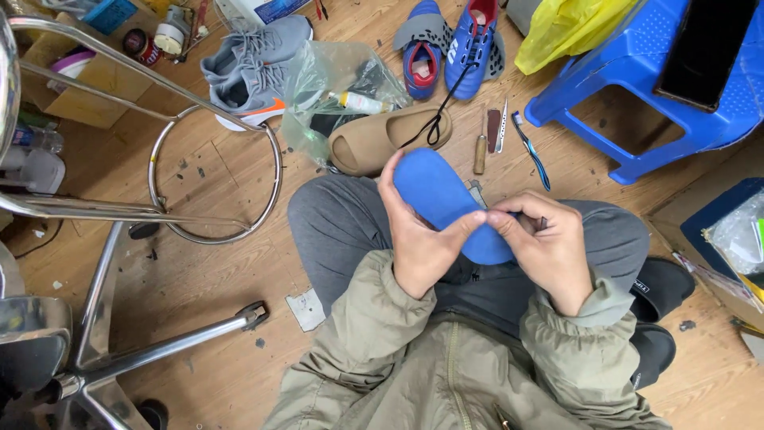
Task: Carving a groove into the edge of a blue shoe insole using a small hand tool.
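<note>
A blue shoe insole [438, 191] is held over my lap, above grey trousers. My left hand [418, 239] grips its left edge, thumb across the front. My right hand [545, 243] pinches the insole's lower right edge, its fingertips meeting my left thumb. Olive jacket sleeves cover both wrists. The insole's lower end is hidden behind my hands.
On the wooden floor lie a tan slide sandal [382, 139], grey sneakers [251, 68], blue football boots [454, 44], a clear plastic bag [334, 87], a knife and toothbrush [529, 147]. A blue plastic stool [637, 87] stands right, a chrome stool frame [119, 215] left.
</note>
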